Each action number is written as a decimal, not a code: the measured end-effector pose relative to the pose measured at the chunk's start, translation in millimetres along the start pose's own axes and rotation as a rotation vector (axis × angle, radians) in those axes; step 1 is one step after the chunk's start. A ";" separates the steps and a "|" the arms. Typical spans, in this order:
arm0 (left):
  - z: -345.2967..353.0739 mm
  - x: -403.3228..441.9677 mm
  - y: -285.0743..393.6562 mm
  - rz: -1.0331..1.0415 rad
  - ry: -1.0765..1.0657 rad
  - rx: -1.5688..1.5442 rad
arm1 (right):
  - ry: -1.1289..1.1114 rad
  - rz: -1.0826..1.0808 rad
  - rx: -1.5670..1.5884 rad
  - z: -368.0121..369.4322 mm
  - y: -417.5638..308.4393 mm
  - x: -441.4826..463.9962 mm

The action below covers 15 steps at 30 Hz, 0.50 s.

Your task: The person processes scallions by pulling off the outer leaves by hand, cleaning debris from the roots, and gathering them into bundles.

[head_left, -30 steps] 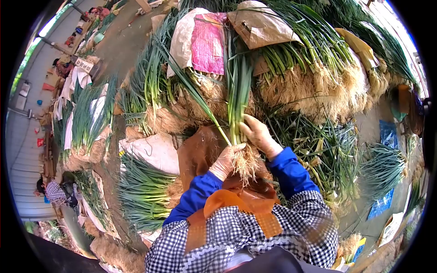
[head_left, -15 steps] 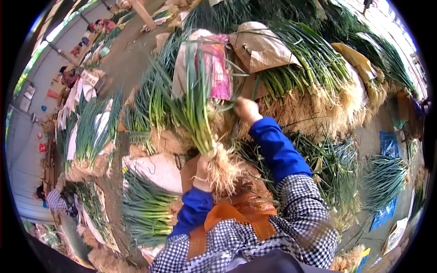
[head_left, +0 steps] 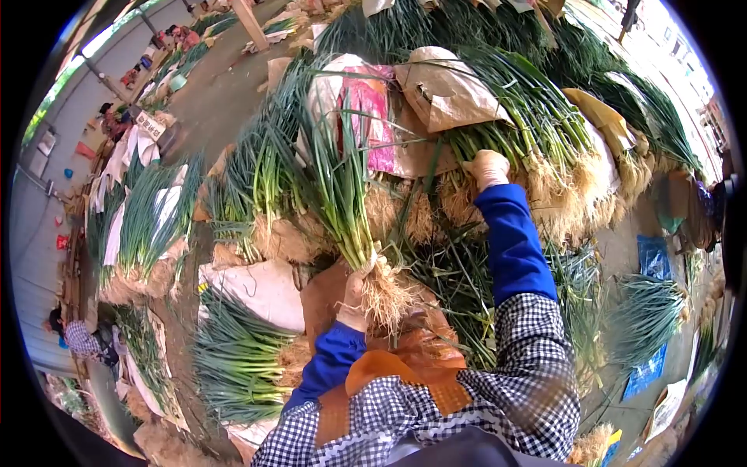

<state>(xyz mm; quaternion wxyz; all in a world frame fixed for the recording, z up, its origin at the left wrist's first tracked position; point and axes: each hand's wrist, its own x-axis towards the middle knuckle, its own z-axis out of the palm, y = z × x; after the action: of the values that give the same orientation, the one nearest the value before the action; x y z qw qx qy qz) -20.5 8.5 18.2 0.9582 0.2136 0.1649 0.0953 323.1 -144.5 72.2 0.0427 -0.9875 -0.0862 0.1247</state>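
Observation:
My left hand (head_left: 354, 294) is closed around the lower stalks of a bunch of green onions (head_left: 348, 210). Its pale roots hang beside the wrist, and the long leaves point away from me. Farther off to the right, my right hand (head_left: 488, 169) is at the near left edge of a large pile of green onions (head_left: 533, 124). The fingers curl in among the stalks just above the roots, and their tips are partly hidden. A beige sack (head_left: 451, 86) covers some of that pile's leaves.
More green onions (head_left: 241, 350) lie at my left on pale sacking. Loose leaves (head_left: 459, 276) litter the ground before me. Another bundle (head_left: 650, 307) rests on blue plastic (head_left: 644, 372) at right. A person in a checked top (head_left: 82, 340) is at far left.
My right hand has moved rightward and slightly away, from beside the held bunch to the large pile. The left hand keeps hold of its bunch with little movement.

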 end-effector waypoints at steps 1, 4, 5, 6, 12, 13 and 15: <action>-21.4 5.1 -1.8 -0.025 -0.059 -0.073 | 0.016 -0.054 -0.080 6.1 4.6 0.5; -57.1 14.4 -13.7 -0.057 -0.035 -0.106 | -0.025 -0.103 -0.141 12.2 13.1 -27.1; -74.5 19.5 -19.7 -0.136 -0.151 -0.146 | 0.045 -0.164 0.002 13.9 21.0 -50.5; -40.6 7.6 -20.7 -0.124 -0.070 -0.098 | -0.169 -0.106 0.495 5.3 30.1 -82.5; -27.3 3.5 -62.4 -0.445 -0.092 -0.056 | -0.478 -0.265 1.037 70.5 14.9 -219.5; -17.4 -4.5 -71.1 -0.385 0.033 0.073 | -0.454 -0.301 1.032 103.9 18.8 -219.4; -45.2 -4.7 -99.8 -0.349 0.102 0.246 | -0.404 -0.331 0.925 146.0 23.2 -211.1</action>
<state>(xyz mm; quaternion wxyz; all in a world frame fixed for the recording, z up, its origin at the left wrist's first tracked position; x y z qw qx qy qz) -29.7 -64.5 -63.2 0.9172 0.2921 0.2581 -0.0822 88.4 -196.3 -20.7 0.4753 -0.7951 -0.1834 0.3290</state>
